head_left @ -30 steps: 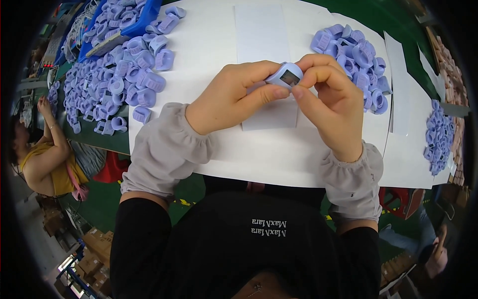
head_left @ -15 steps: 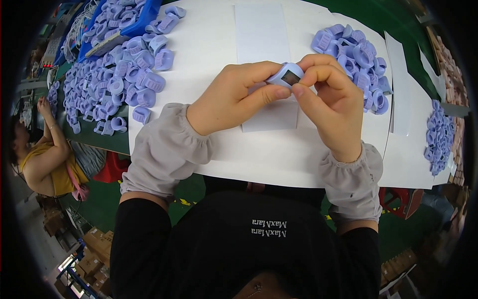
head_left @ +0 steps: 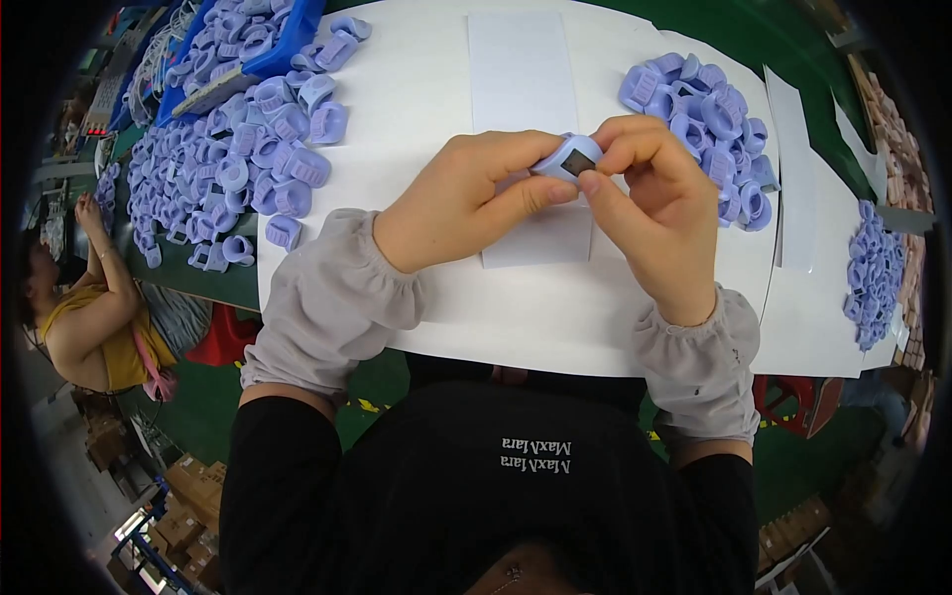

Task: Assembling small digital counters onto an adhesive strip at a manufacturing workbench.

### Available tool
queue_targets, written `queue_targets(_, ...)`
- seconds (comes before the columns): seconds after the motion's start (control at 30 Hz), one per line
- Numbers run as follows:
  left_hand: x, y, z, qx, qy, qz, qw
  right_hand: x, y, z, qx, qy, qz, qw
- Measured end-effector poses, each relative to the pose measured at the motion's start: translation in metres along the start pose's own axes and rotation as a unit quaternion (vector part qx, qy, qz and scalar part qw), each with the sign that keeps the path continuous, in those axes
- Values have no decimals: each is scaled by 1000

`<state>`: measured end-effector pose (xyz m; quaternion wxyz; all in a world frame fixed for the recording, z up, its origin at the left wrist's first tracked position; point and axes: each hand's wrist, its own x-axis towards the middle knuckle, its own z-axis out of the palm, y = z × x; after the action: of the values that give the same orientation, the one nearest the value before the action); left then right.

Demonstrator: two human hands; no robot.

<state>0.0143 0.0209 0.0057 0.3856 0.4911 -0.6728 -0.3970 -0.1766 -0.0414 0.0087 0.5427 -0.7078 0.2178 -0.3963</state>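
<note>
Over the white tabletop, a small lavender ring-shaped plastic device [head_left: 564,151] with a dark rectangular screen is held between my two hands. My left hand [head_left: 458,196] pinches its left end between thumb and forefinger. From the other side, the thumb and bent fingers of my right hand [head_left: 662,203] close on its right edge beside the screen. Its underside is hidden. Beneath my hands lies a white paper strip [head_left: 523,84]. A heap of similar lavender devices [head_left: 722,114] sits just beyond my right hand.
Left on the table spreads a larger pile of lavender devices [head_left: 213,164], with a blue bin [head_left: 307,30] full of them behind. Another pile [head_left: 875,273] lies far right. A co-worker [head_left: 99,307] sits at the left. Red stools [head_left: 798,402] stand below the table.
The device has turned slightly between my fingers, so its screen sits at a different tilt. Both hands keep their hold in nearly the same place.
</note>
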Motion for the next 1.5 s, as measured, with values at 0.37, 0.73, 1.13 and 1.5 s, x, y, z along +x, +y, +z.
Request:
queue_targets(0.37, 1, 2, -2, 110, -7, 78, 991, 0, -6, 0, -43, -36, 43, 997)
queue_targets(0.73, 3, -1, -11, 0, 23, 54, 998, 9, -13, -9, -166, 67, -38, 983)
queue_targets(1.13, -47, -13, -112, 470, 214, -301, 802, 11, -18, -34, -665, 203, -82, 714)
queue_targets(1.5, -2, 0, -17, -208, 27, -86, 974, 3, 3, 13, -72, -112, -32, 991)
